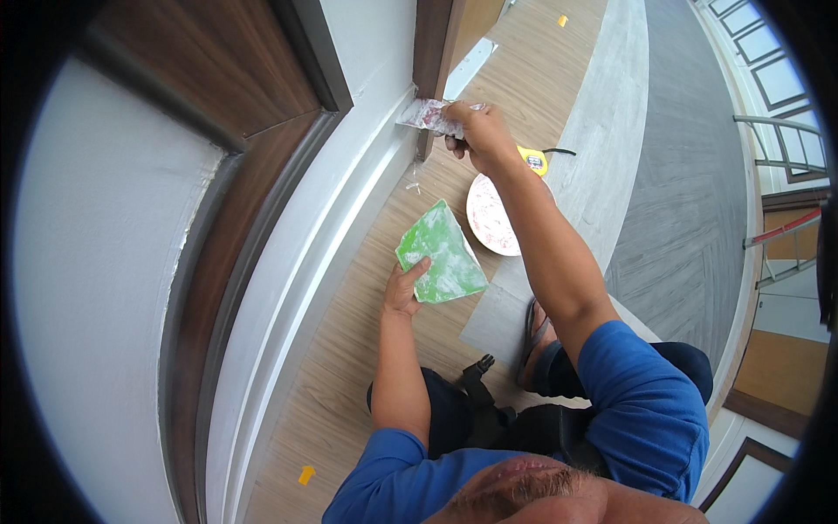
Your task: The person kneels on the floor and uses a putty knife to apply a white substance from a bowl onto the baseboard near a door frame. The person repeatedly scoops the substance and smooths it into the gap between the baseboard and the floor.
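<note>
My right hand [480, 133] grips a putty knife [422, 113] smeared with white filler. Its blade reaches the wall corner, just above the white baseboard and beside the brown door frame [434, 52]. Lower down, my left hand [403, 290] holds a flat green plastic board [436, 249] by its near left edge, thumb on top. White filler is spread over the board. Below my right forearm lies a round white lid or shallow tub [491, 217] with reddish smears, partly hidden by the arm. A yellow tape measure [532, 161] with a black strap sits beyond it.
The white baseboard [288, 306] runs along the left, near a dark wooden door frame [223, 288]. Yellow stickers [306, 475] mark the wood-look floor. Metal ladders [781, 144] stand at the far right. My sandalled foot [537, 330] is close to the right of the board.
</note>
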`<state>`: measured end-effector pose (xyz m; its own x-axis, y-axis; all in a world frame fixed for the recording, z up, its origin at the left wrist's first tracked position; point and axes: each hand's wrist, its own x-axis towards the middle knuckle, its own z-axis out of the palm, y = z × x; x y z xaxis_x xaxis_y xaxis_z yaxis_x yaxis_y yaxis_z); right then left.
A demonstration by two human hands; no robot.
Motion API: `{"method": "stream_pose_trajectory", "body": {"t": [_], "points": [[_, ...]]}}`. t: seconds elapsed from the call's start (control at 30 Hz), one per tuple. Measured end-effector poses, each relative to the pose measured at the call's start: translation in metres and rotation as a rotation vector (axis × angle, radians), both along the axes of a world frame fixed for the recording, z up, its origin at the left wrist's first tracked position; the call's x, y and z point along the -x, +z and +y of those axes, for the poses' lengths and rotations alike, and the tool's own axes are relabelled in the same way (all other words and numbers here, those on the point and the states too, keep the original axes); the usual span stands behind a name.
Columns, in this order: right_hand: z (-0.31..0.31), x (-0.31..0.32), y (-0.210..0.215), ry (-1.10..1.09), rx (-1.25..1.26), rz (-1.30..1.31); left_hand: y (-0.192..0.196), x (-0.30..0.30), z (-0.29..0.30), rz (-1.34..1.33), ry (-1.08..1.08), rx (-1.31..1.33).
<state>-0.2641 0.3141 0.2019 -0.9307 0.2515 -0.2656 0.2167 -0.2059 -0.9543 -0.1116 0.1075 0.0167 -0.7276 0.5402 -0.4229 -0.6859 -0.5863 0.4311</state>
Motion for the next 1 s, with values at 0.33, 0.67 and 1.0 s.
{"method": "stream_pose_trajectory", "body": {"t": [0.33,0.67,1.0], "points": [[-0.002,0.000,-0.020,0.026,-0.067,-0.133,0.006,0.002,0.000,-0.015,-0.011,0.011],[0.002,0.004,-0.010,0.026,-0.020,0.004,0.004,0.000,0.001,-0.015,0.000,-0.012],[0.007,-0.007,-0.021,0.013,-0.151,-0.093,0.007,0.001,0.002,-0.004,-0.001,0.001]]}}
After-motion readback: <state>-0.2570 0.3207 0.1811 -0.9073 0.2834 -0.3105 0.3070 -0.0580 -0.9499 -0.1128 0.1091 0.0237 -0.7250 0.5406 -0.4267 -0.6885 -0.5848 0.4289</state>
